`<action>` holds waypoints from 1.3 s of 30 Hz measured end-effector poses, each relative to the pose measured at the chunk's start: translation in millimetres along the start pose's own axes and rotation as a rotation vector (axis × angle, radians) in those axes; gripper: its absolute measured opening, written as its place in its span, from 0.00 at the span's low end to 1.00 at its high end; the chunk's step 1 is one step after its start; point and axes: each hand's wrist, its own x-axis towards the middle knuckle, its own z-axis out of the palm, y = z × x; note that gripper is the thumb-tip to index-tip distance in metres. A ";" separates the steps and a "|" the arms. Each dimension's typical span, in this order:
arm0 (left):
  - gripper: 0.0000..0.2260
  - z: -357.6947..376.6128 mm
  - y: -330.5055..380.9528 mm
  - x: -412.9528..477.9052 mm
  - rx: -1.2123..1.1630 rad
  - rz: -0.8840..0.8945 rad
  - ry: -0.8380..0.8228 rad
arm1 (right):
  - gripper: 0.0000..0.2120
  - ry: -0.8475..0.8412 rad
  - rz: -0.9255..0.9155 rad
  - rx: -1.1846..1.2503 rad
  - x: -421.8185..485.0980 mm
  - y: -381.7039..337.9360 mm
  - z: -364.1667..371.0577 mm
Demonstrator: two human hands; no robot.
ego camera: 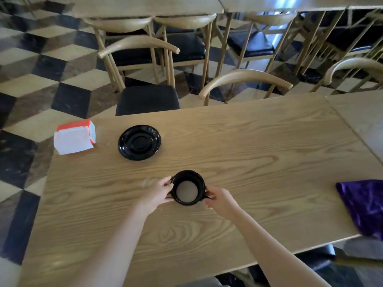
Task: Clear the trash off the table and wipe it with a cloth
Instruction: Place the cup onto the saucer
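A black cup with pale liquid inside stands in the middle of the wooden table. My left hand grips its left side and my right hand holds its handle side. An empty black saucer lies farther back to the left. A red and white napkin pack rests at the table's far left corner. A purple cloth lies at the right edge of the table.
Wooden chairs with black seats stand along the far side of the table. A second table adjoins on the right. The floor is checkered in black and beige tiles.
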 end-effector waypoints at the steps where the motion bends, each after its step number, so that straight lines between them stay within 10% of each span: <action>1: 0.19 1.5 -0.2 0.4 -0.017 -0.005 0.007 | 0.15 0.018 -0.004 0.021 0.9 0.8 0.2; 20: 0.16 -70.3 70.9 -5.5 -0.385 0.147 0.297 | 0.16 -0.043 -0.368 0.019 81.5 -123.1 -27.8; 39: 0.14 -144.1 86.3 103.5 -0.416 -0.002 0.343 | 0.20 -0.082 -0.270 -0.111 208.9 -166.2 29.6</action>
